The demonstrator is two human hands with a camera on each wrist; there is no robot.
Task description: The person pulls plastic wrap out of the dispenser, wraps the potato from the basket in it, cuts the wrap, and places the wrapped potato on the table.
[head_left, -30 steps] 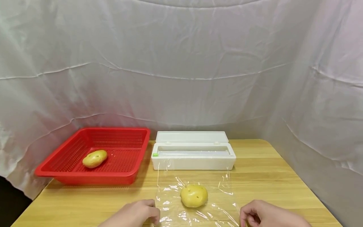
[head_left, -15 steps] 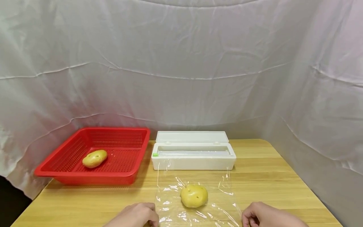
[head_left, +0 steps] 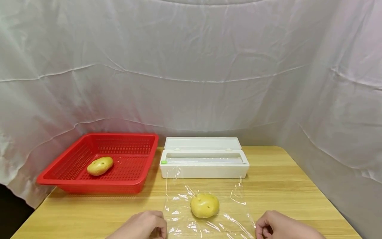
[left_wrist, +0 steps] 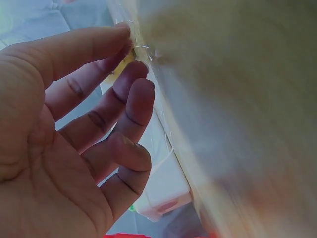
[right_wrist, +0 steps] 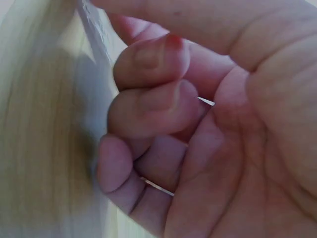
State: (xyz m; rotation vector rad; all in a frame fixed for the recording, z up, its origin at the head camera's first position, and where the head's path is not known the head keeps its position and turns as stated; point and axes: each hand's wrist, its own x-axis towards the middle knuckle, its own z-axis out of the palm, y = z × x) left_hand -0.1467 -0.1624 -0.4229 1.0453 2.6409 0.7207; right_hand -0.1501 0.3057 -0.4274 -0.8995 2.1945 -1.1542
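A sheet of clear cling film (head_left: 179,217) runs from the white dispenser box (head_left: 206,172) towards the front of the table. On the film sits a yellow potato (head_left: 204,206). My left hand (head_left: 142,226) pinches the film's near left edge between thumb and index finger; the other fingers curl loosely in the left wrist view. At the near right edge, my right hand (head_left: 286,227) pinches the film in the same way, its remaining fingers folded towards the palm in the right wrist view. The film's front edge lies below the head view.
A red plastic basket (head_left: 98,182) stands at the back left with another potato (head_left: 100,166) in it. The dispenser's lid (head_left: 203,143) is raised behind it, and a green slider (head_left: 163,162) sits at its left end. Pale curtains (head_left: 206,106) surround the wooden table (head_left: 277,186).
My hands have drifted slightly apart, the right one a little to the right, with the film's edges between their fingers. The potato and dispenser stay in place.
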